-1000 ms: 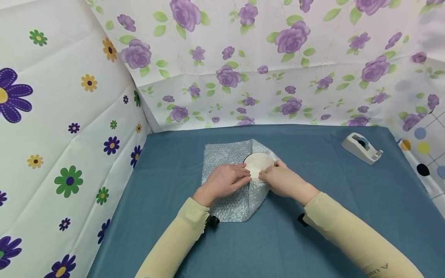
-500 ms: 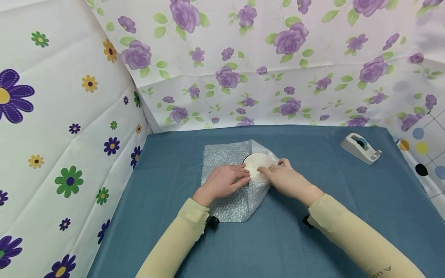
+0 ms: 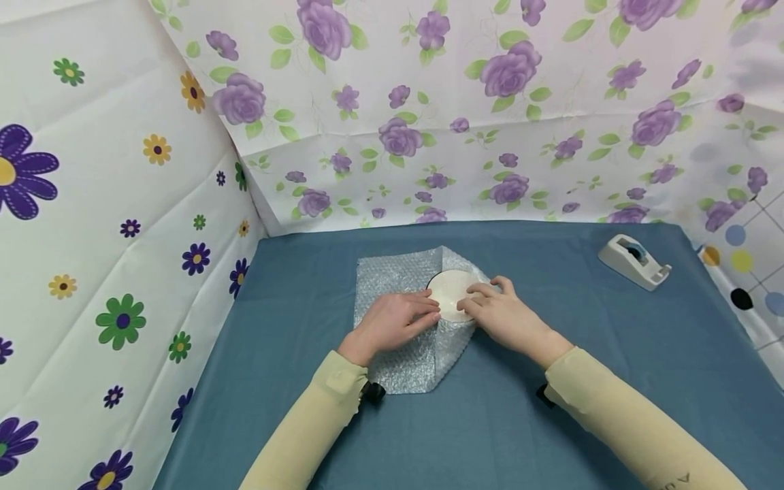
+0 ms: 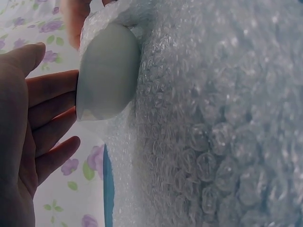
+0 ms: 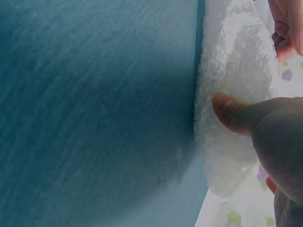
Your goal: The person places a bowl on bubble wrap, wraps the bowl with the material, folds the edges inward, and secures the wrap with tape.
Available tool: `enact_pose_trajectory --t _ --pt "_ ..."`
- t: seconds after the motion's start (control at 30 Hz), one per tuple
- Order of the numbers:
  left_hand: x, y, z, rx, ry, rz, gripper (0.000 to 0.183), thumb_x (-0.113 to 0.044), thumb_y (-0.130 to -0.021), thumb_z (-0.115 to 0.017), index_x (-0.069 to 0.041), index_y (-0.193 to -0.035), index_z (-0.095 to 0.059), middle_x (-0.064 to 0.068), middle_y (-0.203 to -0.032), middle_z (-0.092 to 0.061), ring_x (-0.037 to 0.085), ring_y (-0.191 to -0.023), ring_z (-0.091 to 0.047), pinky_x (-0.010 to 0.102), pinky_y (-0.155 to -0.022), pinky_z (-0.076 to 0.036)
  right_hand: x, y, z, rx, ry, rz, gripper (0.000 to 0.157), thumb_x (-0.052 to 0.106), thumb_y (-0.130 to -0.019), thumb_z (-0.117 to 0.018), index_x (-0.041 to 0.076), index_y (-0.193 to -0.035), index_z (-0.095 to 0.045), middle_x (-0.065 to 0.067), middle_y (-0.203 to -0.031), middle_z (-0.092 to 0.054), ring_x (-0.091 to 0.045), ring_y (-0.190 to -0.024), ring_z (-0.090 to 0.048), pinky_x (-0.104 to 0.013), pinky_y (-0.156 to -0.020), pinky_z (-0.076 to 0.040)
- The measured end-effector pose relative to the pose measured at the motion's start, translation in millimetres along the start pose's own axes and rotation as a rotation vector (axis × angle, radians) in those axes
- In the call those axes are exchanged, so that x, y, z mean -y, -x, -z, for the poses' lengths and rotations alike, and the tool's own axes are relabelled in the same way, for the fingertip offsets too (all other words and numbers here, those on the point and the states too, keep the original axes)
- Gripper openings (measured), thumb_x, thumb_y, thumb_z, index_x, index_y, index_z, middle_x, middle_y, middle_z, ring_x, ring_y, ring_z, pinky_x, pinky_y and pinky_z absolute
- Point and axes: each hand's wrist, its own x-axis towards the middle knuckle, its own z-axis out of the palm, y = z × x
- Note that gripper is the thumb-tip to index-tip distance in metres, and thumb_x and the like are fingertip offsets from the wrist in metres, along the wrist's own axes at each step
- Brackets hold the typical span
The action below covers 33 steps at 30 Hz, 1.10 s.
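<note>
A cream-white bowl [image 3: 450, 286] with a dark rim sits on a sheet of bubble wrap [image 3: 392, 272]. The wrap's right part is folded up around the bowl's right side and over its near rim. My left hand [image 3: 392, 320] touches the bowl's left rim with nearly straight fingers; in the left wrist view the bowl's pale outer wall [image 4: 109, 71] shows beside them. At the right rim, my right hand [image 3: 505, 320] pinches the folded wrap, fingers bent over the bowl's inside. Its thumb [image 5: 232, 113] presses the wrap from outside in the right wrist view.
A white tape dispenser [image 3: 634, 261] with a blue-tinted roll stands at the back right of the blue tablecloth [image 3: 294, 306]. Flower-printed sheets [image 3: 367, 163] hang behind the table and along its left.
My right hand has shifted slightly right, and its fingers have lifted and bent again over the bowl's right rim. The left hand, bowl and wrap stay nearly in place.
</note>
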Motion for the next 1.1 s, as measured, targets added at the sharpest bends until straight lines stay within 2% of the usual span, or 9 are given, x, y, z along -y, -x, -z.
enact_pose_trajectory --t 0.13,0.23,0.33,0.43,0.53,0.67,0.77,0.9,1.1 --pt "0.1 2.0 0.5 0.023 0.049 0.026 0.038 -0.038 -0.113 -0.056 -0.015 -0.133 -0.078 0.0 -0.137 -0.073 0.017 -0.139 -0.06 0.043 -0.106 -0.055 1 2 -2.4 -0.026 -0.018 -0.015 0.033 0.011 -0.09 -0.087 0.02 -0.118 -0.074 0.0 -0.113 -0.077 -0.027 -0.123 -0.063 -0.063 -0.103 -0.04" --pt "2.1 6.5 3.5 0.039 0.181 0.076 0.041 -0.037 -0.114 -0.054 -0.013 -0.14 -0.073 0.001 -0.148 -0.065 0.019 -0.144 -0.055 0.046 -0.113 -0.049 3 4 -3.6 -0.039 -0.021 -0.016 0.027 0.011 -0.091 -0.087 0.021 -0.111 -0.071 0.004 -0.106 -0.078 -0.026 -0.122 -0.063 -0.062 -0.101 -0.04" --pt "8.3 10.6 8.4 -0.036 0.343 0.152 0.041 -0.032 -0.115 -0.053 -0.008 -0.143 -0.07 0.004 -0.155 -0.06 0.024 -0.146 -0.053 0.049 -0.118 -0.045 4 5 -5.1 -0.058 -0.025 -0.01 0.023 0.009 -0.093 -0.084 0.022 -0.106 -0.069 0.007 -0.099 -0.079 -0.025 -0.119 -0.062 -0.061 -0.099 -0.04" --pt "21.2 12.3 14.5 -0.192 0.412 0.284 0.039 -0.03 -0.114 -0.054 -0.007 -0.141 -0.071 0.008 -0.15 -0.064 0.029 -0.14 -0.059 0.052 -0.114 -0.048 5 7 -6.9 -0.082 -0.032 -0.007 0.022 0.006 -0.095 -0.082 0.022 -0.103 -0.07 0.008 -0.095 -0.078 -0.024 -0.114 -0.061 -0.061 -0.097 -0.04" --pt "40.0 13.1 19.7 -0.295 0.419 0.51 0.041 -0.033 -0.114 -0.053 -0.007 -0.142 -0.07 0.012 -0.144 -0.067 0.033 -0.133 -0.062 0.053 -0.106 -0.052 4 9 -8.9 -0.102 -0.038 -0.013 0.023 0.002 -0.095 -0.081 0.023 -0.101 -0.072 0.008 -0.093 -0.076 -0.024 -0.11 -0.061 -0.061 -0.097 -0.04" --pt "69.1 13.8 22.7 -0.263 0.468 0.829 0.051 -0.036 -0.113 -0.053 -0.005 -0.153 -0.057 0.019 -0.148 -0.056 0.037 -0.135 -0.056 0.055 -0.105 -0.051 3 11 -9.8 -0.113 -0.046 -0.034 0.025 0.001 -0.093 -0.082 0.024 -0.1 -0.076 0.007 -0.093 -0.076 -0.024 -0.108 -0.061 -0.062 -0.097 -0.04" --pt "87.0 14.6 23.1 -0.24 0.528 0.996 0.059 -0.035 -0.111 -0.053 -0.001 -0.159 -0.047 0.023 -0.153 -0.05 0.039 -0.139 -0.05 0.056 -0.111 -0.046 3 10 -9.3 -0.108 -0.064 -0.055 0.025 0.001 -0.092 -0.083 0.025 -0.1 -0.079 0.007 -0.094 -0.077 -0.024 -0.109 -0.061 -0.062 -0.097 -0.039" --pt "99.6 14.7 23.9 -0.277 0.617 1.115 0.062 -0.034 -0.109 -0.057 0.001 -0.158 -0.046 0.023 -0.156 -0.049 0.04 -0.141 -0.05 0.056 -0.114 -0.045 3 10 -9.5 -0.091 -0.102 -0.086 0.024 0.006 -0.093 -0.084 0.028 -0.102 -0.081 0.007 -0.098 -0.077 -0.024 -0.112 -0.062 -0.063 -0.099 -0.038" --pt "102.6 10.5 24.1 -0.232 0.639 1.175 0.052 -0.035 -0.108 -0.062 0.002 -0.146 -0.06 0.021 -0.149 -0.056 0.039 -0.136 -0.055 0.055 -0.111 -0.048 6 12 -11.7 -0.102 -0.184 -0.122 0.026 0.006 -0.092 -0.085 0.029 -0.105 -0.084 0.006 -0.103 -0.075 -0.024 -0.112 -0.061 -0.064 -0.099 -0.037"
